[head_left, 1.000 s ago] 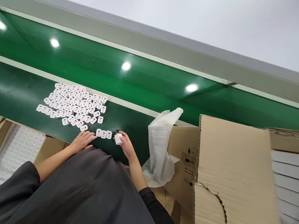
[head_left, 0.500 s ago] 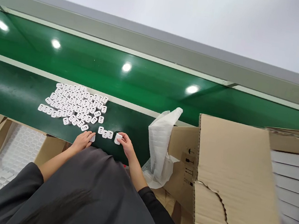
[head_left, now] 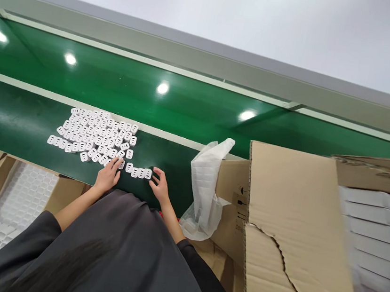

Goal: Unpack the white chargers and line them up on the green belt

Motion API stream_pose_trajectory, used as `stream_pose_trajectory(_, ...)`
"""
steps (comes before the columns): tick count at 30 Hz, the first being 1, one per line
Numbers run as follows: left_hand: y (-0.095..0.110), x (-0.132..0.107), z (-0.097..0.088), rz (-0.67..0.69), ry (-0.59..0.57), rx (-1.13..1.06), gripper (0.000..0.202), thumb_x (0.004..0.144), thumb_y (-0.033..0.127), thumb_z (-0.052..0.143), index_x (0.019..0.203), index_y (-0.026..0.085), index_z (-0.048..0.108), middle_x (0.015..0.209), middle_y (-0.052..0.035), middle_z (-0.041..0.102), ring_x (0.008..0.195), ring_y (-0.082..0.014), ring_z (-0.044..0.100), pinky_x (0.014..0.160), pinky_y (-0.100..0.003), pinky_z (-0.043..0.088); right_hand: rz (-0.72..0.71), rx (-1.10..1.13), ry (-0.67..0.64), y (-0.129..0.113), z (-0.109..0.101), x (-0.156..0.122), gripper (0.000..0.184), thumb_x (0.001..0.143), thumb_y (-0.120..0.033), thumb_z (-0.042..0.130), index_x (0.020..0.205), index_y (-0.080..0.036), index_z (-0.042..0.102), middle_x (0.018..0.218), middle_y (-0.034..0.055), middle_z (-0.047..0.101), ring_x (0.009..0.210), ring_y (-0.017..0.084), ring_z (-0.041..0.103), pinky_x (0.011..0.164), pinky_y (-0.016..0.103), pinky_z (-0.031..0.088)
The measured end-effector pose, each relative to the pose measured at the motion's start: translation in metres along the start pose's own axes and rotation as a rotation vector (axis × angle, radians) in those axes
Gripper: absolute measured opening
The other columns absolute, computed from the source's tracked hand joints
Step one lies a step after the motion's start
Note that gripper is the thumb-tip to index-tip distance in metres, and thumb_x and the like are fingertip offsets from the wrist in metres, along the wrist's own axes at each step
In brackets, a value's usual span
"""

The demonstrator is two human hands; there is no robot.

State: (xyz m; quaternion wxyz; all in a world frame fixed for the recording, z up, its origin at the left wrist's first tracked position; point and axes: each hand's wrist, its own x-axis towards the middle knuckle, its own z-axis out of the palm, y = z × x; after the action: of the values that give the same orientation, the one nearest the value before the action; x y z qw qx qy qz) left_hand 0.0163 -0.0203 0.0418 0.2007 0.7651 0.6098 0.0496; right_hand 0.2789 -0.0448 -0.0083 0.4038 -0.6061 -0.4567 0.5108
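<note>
Several small white plastic parts (head_left: pixel 93 136) lie packed in rows on the green conveyor belt (head_left: pixel 185 111). A short row of three parts (head_left: pixel 138 172) sits at the near edge. My left hand (head_left: pixel 108 177) rests on the belt with fingers stretched toward a white part (head_left: pixel 120 164) at the cluster's near corner. Just right of the short row is my right hand (head_left: pixel 159 186), its fingers spread on the belt and its fingertips close to the last part, holding nothing.
A large open cardboard box (head_left: pixel 294 234) with stacked white trays (head_left: pixel 372 234) stands at the right. A crumpled white plastic tray sheet (head_left: pixel 206 185) hangs beside it. Another box with white moulded trays (head_left: pixel 9 208) sits lower left, below the belt.
My right hand has set its white part down at the right end of the short row and let go. My left hand moved forward to the cluster's near corner.
</note>
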Motion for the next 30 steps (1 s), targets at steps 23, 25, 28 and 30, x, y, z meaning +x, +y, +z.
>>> stream_pose_trajectory(23,0.034,-0.214,0.014,-0.517,-0.564,-0.380,0.039,0.096,0.049,0.047,0.080,0.015,0.058,0.076,0.0004,0.057,0.070,-0.0139,0.055,0.068,-0.028,0.044,-0.225,-0.549,-0.305,0.080,-0.072,-0.074,0.057,0.085,-0.036,0.052,0.140,-0.024,0.050,0.160,0.0104,0.026,0.149,0.035,0.019,0.117,0.060,0.020)
stream_pose_trajectory(25,0.034,-0.229,0.000,-0.466,-0.563,-0.417,0.040,0.095,0.047,0.042,0.071,0.017,0.054,0.068,0.0021,0.053,0.063,-0.0124,0.049,0.062,-0.026,0.037,-0.241,-0.564,-0.277,0.080,-0.070,-0.074,0.054,0.086,-0.038,0.051,0.138,-0.023,0.052,0.159,0.0112,0.030,0.147,0.035,0.022,0.116,0.059,0.024)
stream_pose_trajectory(28,0.023,-0.219,0.002,-0.388,-0.604,-0.409,0.039,0.090,0.046,0.049,0.064,0.018,0.051,0.061,0.0031,0.049,0.059,-0.0116,0.044,0.059,-0.026,0.035,-0.262,-0.603,-0.158,0.078,-0.059,-0.079,0.049,0.090,-0.042,0.047,0.135,-0.023,0.053,0.154,0.0131,0.036,0.145,0.036,0.027,0.113,0.063,0.026)
stream_pose_trajectory(30,0.014,-0.194,0.015,-0.342,-0.643,-0.363,0.036,0.089,0.045,0.058,0.067,0.017,0.055,0.064,0.0028,0.052,0.060,-0.0115,0.048,0.062,-0.026,0.040,-0.275,-0.632,-0.034,0.076,-0.047,-0.080,0.045,0.093,-0.043,0.045,0.131,-0.022,0.056,0.149,0.0156,0.042,0.141,0.037,0.033,0.111,0.064,0.027)
